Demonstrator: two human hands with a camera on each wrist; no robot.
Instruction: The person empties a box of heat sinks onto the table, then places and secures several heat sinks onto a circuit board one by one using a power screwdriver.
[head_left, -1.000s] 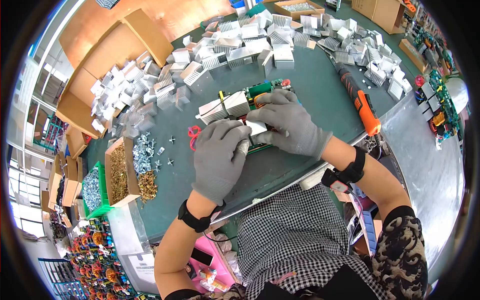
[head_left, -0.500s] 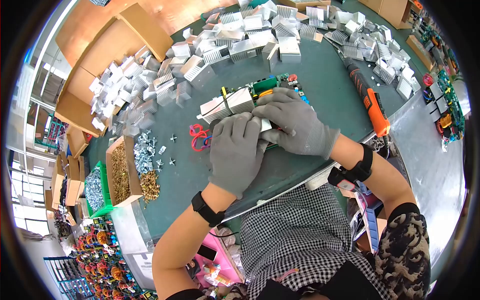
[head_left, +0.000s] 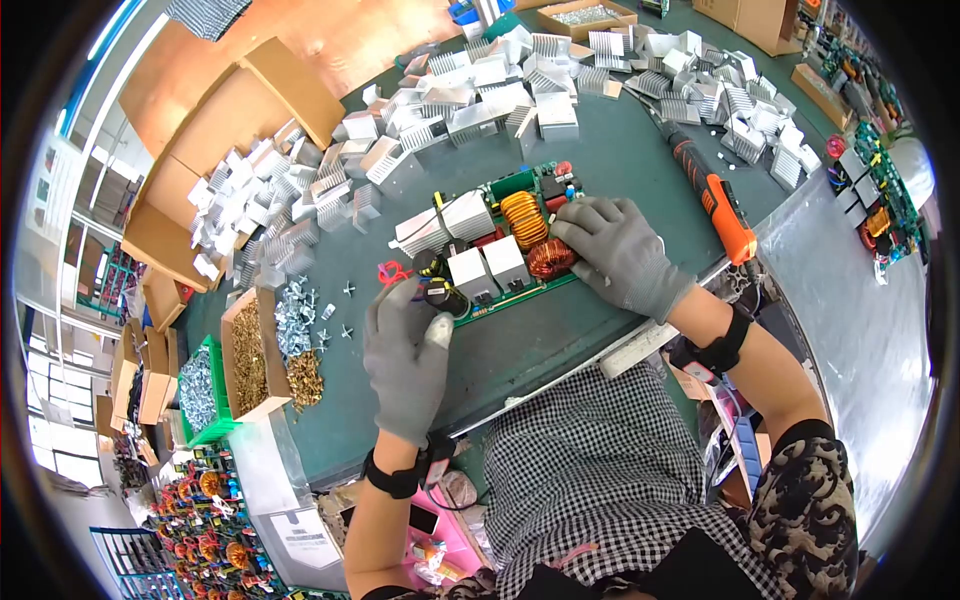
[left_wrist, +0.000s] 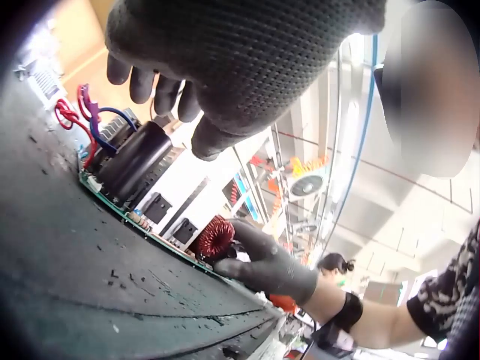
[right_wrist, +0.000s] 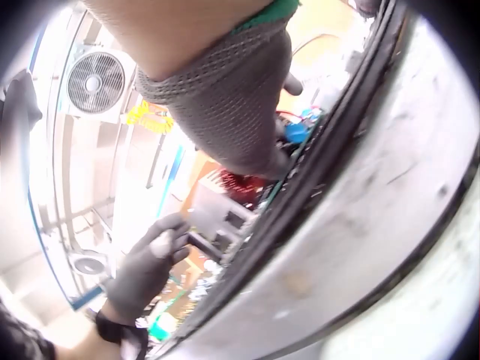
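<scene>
A green circuit board (head_left: pixel 520 291) lies on the dark table with a finned heatsink (head_left: pixel 430 228), a yellow coil (head_left: pixel 524 219), a copper-red coil (head_left: pixel 551 259), two white-topped blocks and black cylinders. At its right end my right hand (head_left: pixel 625 258) grips the board, fingers over the edge beside the red coil (left_wrist: pixel 215 236). My left hand (head_left: pixel 405 360) is by the left end, near a black cylinder (left_wrist: pixel 136 161); its fingers are spread and loosely bent, holding nothing. Pink-red wires (head_left: pixel 393 272) stick out beyond its fingertips. The right fingertips are partly hidden.
Loose heatsinks (head_left: pixel 480 100) cover the table's back and left. An orange-black power tool (head_left: pixel 722 205) lies at the right, with another board (head_left: pixel 870 195) beyond it. At the left are a cardboard box of brass-coloured parts (head_left: pixel 249 350) and a green bin (head_left: pixel 206 395).
Both hands have come off the white-topped blocks, uncovering them and the coils. The left hand has moved left and toward the body; the right has shifted right to the board's end.
</scene>
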